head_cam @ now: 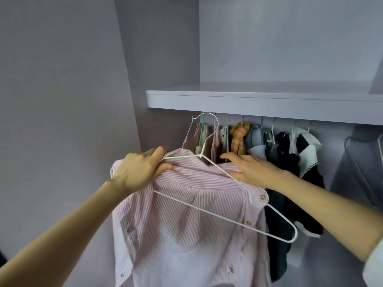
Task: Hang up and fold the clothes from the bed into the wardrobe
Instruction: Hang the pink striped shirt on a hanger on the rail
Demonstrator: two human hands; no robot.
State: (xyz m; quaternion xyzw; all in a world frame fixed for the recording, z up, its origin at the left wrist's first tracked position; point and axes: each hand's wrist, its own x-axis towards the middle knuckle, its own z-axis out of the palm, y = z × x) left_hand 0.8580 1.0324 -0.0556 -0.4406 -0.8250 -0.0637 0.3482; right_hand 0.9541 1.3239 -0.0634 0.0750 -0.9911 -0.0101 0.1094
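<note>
A pink-and-white striped shirt (186, 224) hangs half over a white wire hanger (217, 213), held up in front of the wardrobe. My left hand (141, 168) grips the shirt's shoulder together with the hanger's left arm. My right hand (250, 168) lies with straight fingers on the shirt's collar and the hanger's right arm. The hanger's right end sticks out bare below the shirt. Its hook (209, 121) points up just under the shelf, in front of the hung clothes; I cannot tell whether it touches the rail.
A pale shelf (259, 102) runs across above the hanging space. Under it hang several garments (269, 146) on hangers, packed from centre to right: pink, plaid, grey, black and white. The wardrobe's side wall (62, 100) stands close on the left.
</note>
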